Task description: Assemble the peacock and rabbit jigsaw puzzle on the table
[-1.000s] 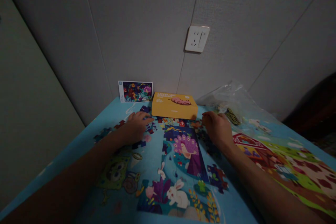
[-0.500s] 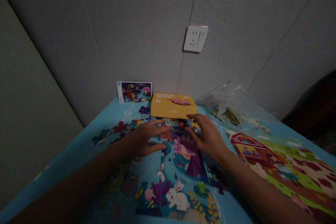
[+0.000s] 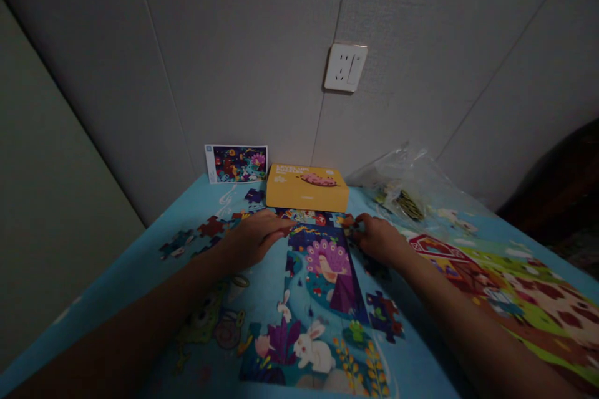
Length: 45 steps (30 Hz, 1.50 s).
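Note:
A partly joined jigsaw puzzle (image 3: 322, 305) lies in front of me, showing a pink peacock and a white rabbit. Beyond its far edge runs a narrow strip of joined puzzle pieces (image 3: 309, 217). My left hand (image 3: 257, 235) is closed at the strip's left end, thumb drawn in close to the fingers. At the right end, my right hand (image 3: 378, 238) has its fingers curled on the strip by an orange piece. The fingers partly hide both ends. A dark joined cluster of pieces (image 3: 385, 317) lies right of the puzzle.
Behind the strip stands a yellow puzzle box (image 3: 306, 190), with a picture card (image 3: 239, 164) leaning on the wall. More puzzle pieces (image 3: 178, 243) lie at left. A clear plastic bag (image 3: 416, 181) and a farm-scene puzzle (image 3: 519, 305) are at right, on the blue tablecloth (image 3: 116, 280).
My right hand has moved right and curled its fingers at the strip's end. My left hand has shifted slightly left, its thumb closing toward the fingers. The peacock is now uncovered.

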Each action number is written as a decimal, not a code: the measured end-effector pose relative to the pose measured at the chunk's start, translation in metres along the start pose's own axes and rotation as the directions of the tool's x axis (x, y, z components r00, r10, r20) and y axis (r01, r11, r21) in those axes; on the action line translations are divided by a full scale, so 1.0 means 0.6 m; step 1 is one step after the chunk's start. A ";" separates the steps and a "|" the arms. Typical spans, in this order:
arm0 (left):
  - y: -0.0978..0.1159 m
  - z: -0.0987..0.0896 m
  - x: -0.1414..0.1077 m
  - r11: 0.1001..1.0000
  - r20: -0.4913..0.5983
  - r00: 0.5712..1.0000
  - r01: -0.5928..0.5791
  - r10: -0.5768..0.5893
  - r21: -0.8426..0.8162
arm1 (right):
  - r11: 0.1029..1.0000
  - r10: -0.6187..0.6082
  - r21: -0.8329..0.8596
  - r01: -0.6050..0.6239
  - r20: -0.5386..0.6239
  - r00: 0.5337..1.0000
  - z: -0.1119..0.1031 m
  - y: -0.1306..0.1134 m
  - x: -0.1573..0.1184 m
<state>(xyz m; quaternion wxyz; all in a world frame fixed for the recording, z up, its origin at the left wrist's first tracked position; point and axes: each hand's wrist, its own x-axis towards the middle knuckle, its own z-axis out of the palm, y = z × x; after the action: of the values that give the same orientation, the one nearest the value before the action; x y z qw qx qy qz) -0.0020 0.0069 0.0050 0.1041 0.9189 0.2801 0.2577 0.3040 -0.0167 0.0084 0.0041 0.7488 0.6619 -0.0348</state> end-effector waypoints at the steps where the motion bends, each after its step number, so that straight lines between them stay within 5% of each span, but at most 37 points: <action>1: -0.001 0.000 0.000 1.000 0.005 1.000 -0.004 0.004 0.000 | 1.000 0.007 0.005 -0.007 -0.004 1.000 0.000 0.002 0.002; 13: -0.002 0.003 -0.002 1.000 -0.007 1.000 0.000 0.000 0.006 | 0.980 -0.030 0.198 0.023 0.032 0.999 -0.026 0.023 0.002; 19: -0.004 0.001 -0.001 1.000 -0.003 1.000 0.012 -0.012 0.019 | 0.926 0.100 0.376 -0.035 -0.155 0.983 -0.052 0.026 0.009; 23: -0.007 0.004 -0.002 1.000 -0.006 1.000 0.005 -0.005 0.011 | 0.939 0.168 0.335 -0.080 -0.240 0.956 -0.058 0.026 0.006; 30: -0.009 0.006 -0.002 1.000 -0.013 1.000 0.003 -0.002 0.027 | 0.985 -0.015 0.171 0.012 0.017 1.000 -0.027 0.022 0.000; 39: -0.009 0.005 0.000 1.000 -0.014 1.000 0.009 -0.008 0.007 | 0.966 0.017 0.256 -0.043 0.103 0.994 -0.020 0.022 0.003; 43: -0.008 0.008 -0.002 0.992 -0.045 0.991 0.121 -0.123 -0.044 | 0.966 -0.091 0.230 0.122 -0.142 0.986 -0.024 0.000 -0.010; 45: -0.008 0.012 -0.003 0.982 -0.038 0.985 0.167 -0.171 -0.084 | 0.911 -0.241 0.256 0.322 -0.302 0.922 -0.022 -0.023 -0.026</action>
<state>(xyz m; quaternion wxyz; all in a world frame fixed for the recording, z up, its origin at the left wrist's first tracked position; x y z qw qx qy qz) -0.0019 0.0095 -0.0036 0.1564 0.8807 0.3488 0.2798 0.2889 -0.0296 0.0232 -0.2032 0.6343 0.7451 -0.0353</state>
